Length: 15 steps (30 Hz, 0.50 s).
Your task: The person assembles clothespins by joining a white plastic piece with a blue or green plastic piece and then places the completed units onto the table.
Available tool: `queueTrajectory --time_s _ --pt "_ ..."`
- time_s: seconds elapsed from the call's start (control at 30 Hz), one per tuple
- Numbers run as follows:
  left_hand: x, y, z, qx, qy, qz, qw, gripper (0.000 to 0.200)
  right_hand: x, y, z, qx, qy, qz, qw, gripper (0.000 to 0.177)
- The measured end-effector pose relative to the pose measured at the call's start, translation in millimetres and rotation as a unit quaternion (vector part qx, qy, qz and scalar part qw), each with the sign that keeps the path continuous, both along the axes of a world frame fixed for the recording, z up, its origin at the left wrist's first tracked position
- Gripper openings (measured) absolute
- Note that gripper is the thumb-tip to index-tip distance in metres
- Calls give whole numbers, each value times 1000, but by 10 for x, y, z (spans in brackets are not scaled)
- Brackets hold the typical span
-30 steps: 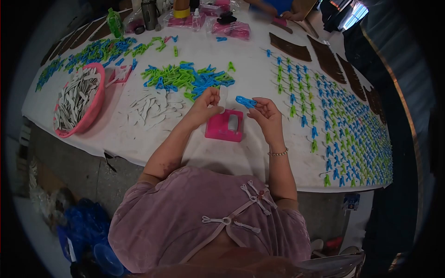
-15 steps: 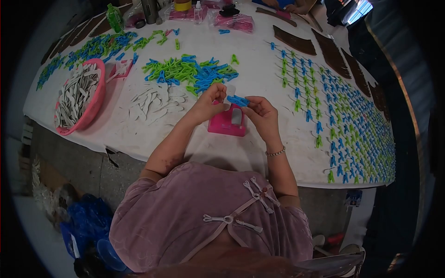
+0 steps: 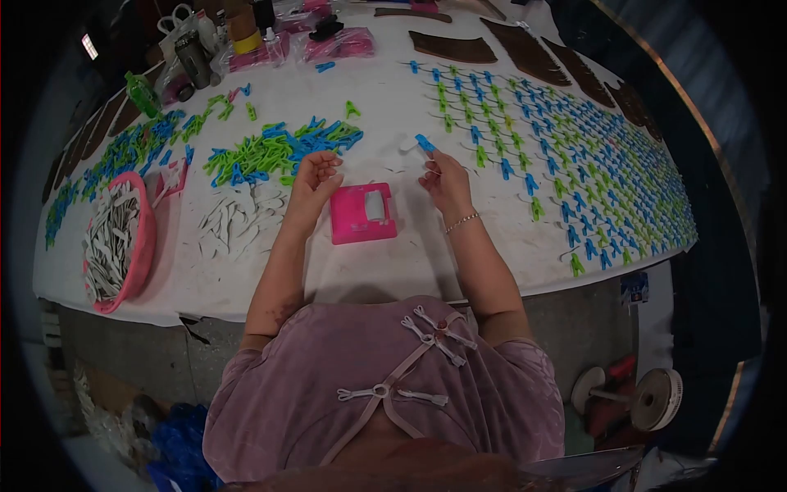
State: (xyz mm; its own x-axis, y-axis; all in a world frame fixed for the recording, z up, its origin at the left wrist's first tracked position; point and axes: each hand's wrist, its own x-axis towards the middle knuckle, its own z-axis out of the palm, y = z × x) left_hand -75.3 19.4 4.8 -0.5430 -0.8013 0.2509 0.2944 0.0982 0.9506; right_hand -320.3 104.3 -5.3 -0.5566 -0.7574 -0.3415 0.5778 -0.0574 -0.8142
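My right hand (image 3: 447, 184) pinches a blue clothespin (image 3: 424, 143) by one end. A thin whitish strip (image 3: 407, 146) sticks out to the left from the clip's far end. My left hand (image 3: 314, 184) hovers at the upper left of a pink box (image 3: 351, 215), its fingers loosely curled and apart from the thumb, with nothing visible in them. A pale grey-white block or roll (image 3: 375, 205) sits in the right part of that box. Beyond my left hand lies a pile of green and blue clothespins (image 3: 262, 152).
Rows of clipped pieces (image 3: 541, 139) cover the table's right side. Loose white strips (image 3: 242, 221) lie left of the pink box; a pink basin (image 3: 146, 246) holds many more. Brown curved pieces (image 3: 452, 47), a green bottle (image 3: 143, 94) and a dark flask (image 3: 193, 59) stand or lie farther back.
My hands have moved apart. The right one has carried the blue clothespin with the strip away from the pink box, while the left has drawn off leftward. The camera view has shifted right.
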Motion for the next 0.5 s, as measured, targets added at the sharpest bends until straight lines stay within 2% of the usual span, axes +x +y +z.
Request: queueTrajectory --time_s 0.13,0.2,0.3,0.5 --pt "-8 13 0 10 16 11 1000 35 -298 -154 -179 10 -37 -51 998 17" --pt "-3 -4 -16 13 18 11 1000 34 -368 -209 -178 29 -60 -117 991 16" --pt "5 -10 -16 16 21 16 1000 34 -456 -254 -229 9 -88 -155 984 11" --pt "6 -20 -36 17 20 16 1000 33 -572 -329 -310 -12 -123 -157 980 11"
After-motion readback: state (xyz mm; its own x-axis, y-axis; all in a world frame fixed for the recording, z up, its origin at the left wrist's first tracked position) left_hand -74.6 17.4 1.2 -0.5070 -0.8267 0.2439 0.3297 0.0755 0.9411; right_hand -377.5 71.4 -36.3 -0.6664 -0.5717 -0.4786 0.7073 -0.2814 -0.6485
